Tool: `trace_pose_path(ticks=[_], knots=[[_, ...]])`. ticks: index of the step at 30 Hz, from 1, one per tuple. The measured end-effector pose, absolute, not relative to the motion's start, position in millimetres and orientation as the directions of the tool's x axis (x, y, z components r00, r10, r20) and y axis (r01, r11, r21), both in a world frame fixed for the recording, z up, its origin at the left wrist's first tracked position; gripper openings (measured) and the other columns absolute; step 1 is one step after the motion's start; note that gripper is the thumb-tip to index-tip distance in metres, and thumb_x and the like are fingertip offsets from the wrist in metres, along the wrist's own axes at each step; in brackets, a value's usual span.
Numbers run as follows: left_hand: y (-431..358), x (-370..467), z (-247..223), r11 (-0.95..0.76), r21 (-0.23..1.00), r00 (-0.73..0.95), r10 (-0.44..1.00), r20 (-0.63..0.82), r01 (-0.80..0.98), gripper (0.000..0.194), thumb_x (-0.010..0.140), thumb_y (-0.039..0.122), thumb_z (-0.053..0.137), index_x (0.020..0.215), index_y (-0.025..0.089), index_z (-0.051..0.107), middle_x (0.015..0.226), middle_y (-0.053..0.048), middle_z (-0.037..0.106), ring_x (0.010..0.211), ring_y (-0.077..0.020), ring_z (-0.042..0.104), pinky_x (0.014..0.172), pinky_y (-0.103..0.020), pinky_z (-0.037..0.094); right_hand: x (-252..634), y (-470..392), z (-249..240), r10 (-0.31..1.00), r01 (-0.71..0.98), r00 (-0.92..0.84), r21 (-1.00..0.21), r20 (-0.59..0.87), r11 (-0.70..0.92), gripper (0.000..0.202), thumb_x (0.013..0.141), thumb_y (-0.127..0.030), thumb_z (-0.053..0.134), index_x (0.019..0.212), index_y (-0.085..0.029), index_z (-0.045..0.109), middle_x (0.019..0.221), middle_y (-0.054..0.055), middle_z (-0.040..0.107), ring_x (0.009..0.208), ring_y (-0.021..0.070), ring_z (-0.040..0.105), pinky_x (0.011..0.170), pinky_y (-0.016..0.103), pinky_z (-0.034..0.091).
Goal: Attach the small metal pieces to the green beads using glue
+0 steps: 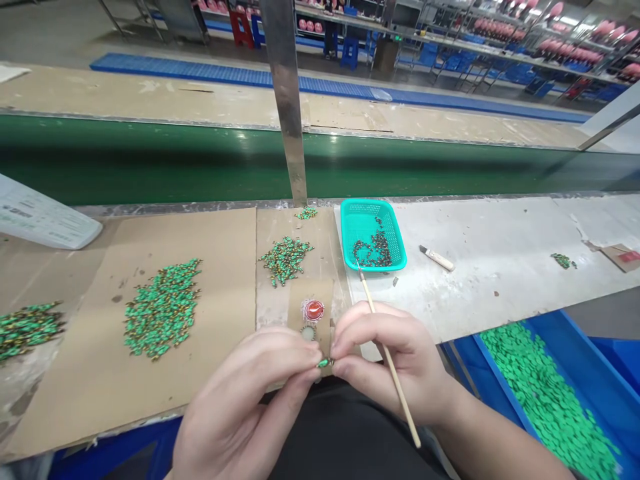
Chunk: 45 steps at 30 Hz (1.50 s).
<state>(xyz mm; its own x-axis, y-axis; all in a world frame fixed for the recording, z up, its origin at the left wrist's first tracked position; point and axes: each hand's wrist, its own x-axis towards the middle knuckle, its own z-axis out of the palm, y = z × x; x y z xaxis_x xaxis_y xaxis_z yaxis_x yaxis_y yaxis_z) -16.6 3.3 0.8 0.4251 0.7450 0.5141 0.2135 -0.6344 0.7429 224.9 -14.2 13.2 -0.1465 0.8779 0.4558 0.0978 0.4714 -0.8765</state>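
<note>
At the bottom centre of my view, my left hand (255,393) has its thumb and forefinger closed on a small green piece (323,363). My right hand (395,360) comes in from the lower right, thumb and forefinger pinched at the dark end of that same piece, so the two hands nearly meet over it. A thin brush (400,387) slants through the fingers of my right hand, its pale handle end low in the frame and its tip up at the near rim of the basket (349,243).

To the lower right I have a blue bin (580,340) filled with flat green pieces (550,400). Just above my fingertips sit a pale round item (309,333) and, touching or nearly so, a glossy red round spot (314,310). A large heap (163,307) of green and gold-brown pieces lies left of centre on cardboard (227,267), with another heap (30,328) at the left edge and a smaller one (286,260) near the centre. The turquoise basket, right of that, holds small dark bits (380,250); a white-handled tool (437,258) lies to its right.

Farther up, a green belt (175,167) crosses the frame behind a metal post (287,100). Pink items (505,30) fill racks at the upper right.
</note>
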Motion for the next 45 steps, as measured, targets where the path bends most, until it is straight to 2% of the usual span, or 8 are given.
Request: trace_pose_path(ticks=[6, 17, 28, 38, 45], knots=[[3, -14, 4, -0.66, 0.715, 0.433, 0.728, 0.532, 0.231, 0.036, 0.105, -0.003, 0.07, 0.125, 0.026, 0.08, 0.107, 0.0, 0.084, 0.103, -0.0152, 0.083, 0.099, -0.022, 0.067, 220, -17, 11, 0.871, 0.092, -0.144, -0.87, 0.47, 0.485, 0.012, 0.105, -0.012, 0.087, 0.108, -0.023, 0.084, 0.095, 0.005, 0.087, 0.087, 0.0188, 0.083, 0.084, 0.03, 0.071], [1, -15, 3, -0.613, 0.749, 0.416, 0.767, 0.488, 0.252, 0.034, 0.105, 0.001, 0.072, 0.121, 0.03, 0.08, 0.105, -0.001, 0.086, 0.096, -0.019, 0.085, 0.089, -0.027, 0.069, 213, -17, 8, 0.919, -0.003, -0.092, -0.923, 0.383, 0.384, 0.007, 0.106, -0.02, 0.089, 0.1, -0.022, 0.086, 0.093, 0.006, 0.087, 0.082, 0.0187, 0.083, 0.079, 0.03, 0.071], [0, -15, 4, -0.616, 0.739, 0.426, 0.766, 0.481, 0.272, 0.034, 0.107, 0.002, 0.071, 0.124, 0.031, 0.078, 0.106, 0.0, 0.084, 0.1, -0.0162, 0.083, 0.094, -0.023, 0.066, 212, -17, 5, 0.923, -0.036, -0.081, -0.926, 0.376, 0.375, 0.007, 0.102, -0.016, 0.09, 0.101, -0.022, 0.088, 0.093, 0.005, 0.088, 0.081, 0.0185, 0.084, 0.079, 0.029, 0.071], [-1, -15, 2, -0.613, 0.744, 0.422, 0.768, 0.482, 0.267, 0.035, 0.108, 0.002, 0.071, 0.125, 0.031, 0.078, 0.105, 0.0, 0.083, 0.101, -0.0174, 0.083, 0.094, -0.024, 0.067, 212, -17, 5, 0.925, -0.024, -0.075, -0.928, 0.372, 0.371, 0.006, 0.106, -0.024, 0.09, 0.1, -0.023, 0.088, 0.093, 0.006, 0.089, 0.081, 0.0191, 0.084, 0.077, 0.03, 0.071], [-2, -15, 3, -0.604, 0.751, 0.419, 0.775, 0.474, 0.267, 0.035, 0.107, 0.001, 0.071, 0.125, 0.031, 0.079, 0.105, 0.0, 0.084, 0.099, -0.0176, 0.084, 0.092, -0.025, 0.067, 211, -17, 3, 0.926, -0.042, -0.075, -0.929, 0.37, 0.368, 0.006, 0.104, -0.019, 0.09, 0.101, -0.023, 0.088, 0.093, 0.006, 0.087, 0.082, 0.0187, 0.083, 0.078, 0.03, 0.071]])
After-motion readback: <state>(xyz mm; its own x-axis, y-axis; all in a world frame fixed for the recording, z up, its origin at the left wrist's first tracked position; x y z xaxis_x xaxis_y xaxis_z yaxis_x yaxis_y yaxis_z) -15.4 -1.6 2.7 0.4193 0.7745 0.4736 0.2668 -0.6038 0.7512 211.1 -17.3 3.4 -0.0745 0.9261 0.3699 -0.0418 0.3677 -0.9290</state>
